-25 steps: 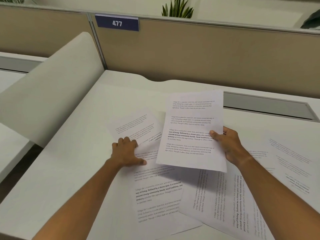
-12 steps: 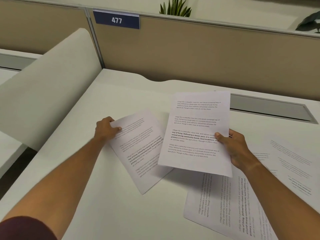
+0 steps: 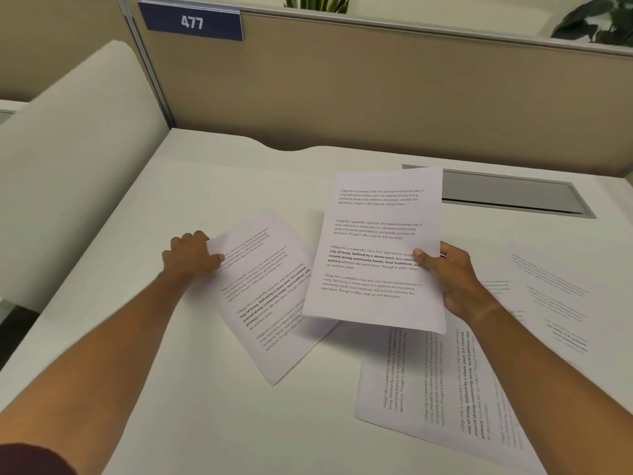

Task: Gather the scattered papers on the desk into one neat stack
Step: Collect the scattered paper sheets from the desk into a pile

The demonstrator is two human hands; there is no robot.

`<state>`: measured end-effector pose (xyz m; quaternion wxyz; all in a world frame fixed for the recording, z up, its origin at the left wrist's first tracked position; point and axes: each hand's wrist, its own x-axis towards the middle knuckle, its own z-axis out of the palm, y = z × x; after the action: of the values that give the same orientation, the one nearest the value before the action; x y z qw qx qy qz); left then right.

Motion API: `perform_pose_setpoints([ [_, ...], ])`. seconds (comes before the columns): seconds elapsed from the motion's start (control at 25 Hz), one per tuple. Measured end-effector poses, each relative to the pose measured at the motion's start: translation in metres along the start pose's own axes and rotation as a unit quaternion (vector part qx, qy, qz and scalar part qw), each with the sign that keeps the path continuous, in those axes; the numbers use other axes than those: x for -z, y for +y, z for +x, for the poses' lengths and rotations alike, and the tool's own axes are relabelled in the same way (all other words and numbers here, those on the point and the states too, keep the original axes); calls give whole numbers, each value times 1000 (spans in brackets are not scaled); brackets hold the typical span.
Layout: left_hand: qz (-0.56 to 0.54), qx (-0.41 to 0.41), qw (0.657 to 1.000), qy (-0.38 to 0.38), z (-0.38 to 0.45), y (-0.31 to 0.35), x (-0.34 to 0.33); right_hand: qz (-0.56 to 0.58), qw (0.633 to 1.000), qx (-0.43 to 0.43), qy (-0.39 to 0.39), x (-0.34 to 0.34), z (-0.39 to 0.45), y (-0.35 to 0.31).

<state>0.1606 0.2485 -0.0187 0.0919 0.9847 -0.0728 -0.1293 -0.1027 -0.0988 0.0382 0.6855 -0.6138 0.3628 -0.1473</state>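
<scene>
My right hand grips the right edge of a thin held stack of printed sheets, lifted above the white desk. My left hand pinches the far left corner of a slanted printed sheet, which looks like more than one page and runs partly under the held stack. Another printed sheet lies flat, turned sideways, below the held stack and under my right forearm. A further sheet with faint text lies at the right.
A tan cubicle partition with a blue "477" plate closes the back of the desk. A grey cable tray slot is set into the desk behind the held stack. A white curved side panel rises at the left.
My left hand moved from pressing sheets near the desk's middle to the far corner of the slanted sheet and gripped it. The sheets near the front edge are gone from there. The held stack stayed in my right hand.
</scene>
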Motion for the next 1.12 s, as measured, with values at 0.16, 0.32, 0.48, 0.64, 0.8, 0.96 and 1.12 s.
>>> perform_pose_setpoints([
  [0.16, -101, 1, 995, 10, -1, 5, 5, 13, 1000, 0, 5, 1, -4, 0],
  [0.32, -305, -19, 952, -22, -6, 6, 25, 35, 999, 1, 17, 9, -9, -4],
  [0.48, -368, -78, 926, -25, -23, 16, 50, 49, 999, -2, 22, 19, -13, -5],
  [0.64, -408, -179, 895, -11, -56, 61, 93, 49, 997, 16, -54, 17, -15, -17],
  [0.8, -477, -214, 852, -20, -89, 113, 116, 34, 991, 19, -126, 4, -12, -36],
  [0.96, -532, -194, 823, -43, -102, 141, 117, 14, 987, 14, -157, 11, -8, -46],
  [1.12, -576, -141, 804, -47, -110, 157, 114, 49, 984, 10, -171, 13, -6, -42],
])
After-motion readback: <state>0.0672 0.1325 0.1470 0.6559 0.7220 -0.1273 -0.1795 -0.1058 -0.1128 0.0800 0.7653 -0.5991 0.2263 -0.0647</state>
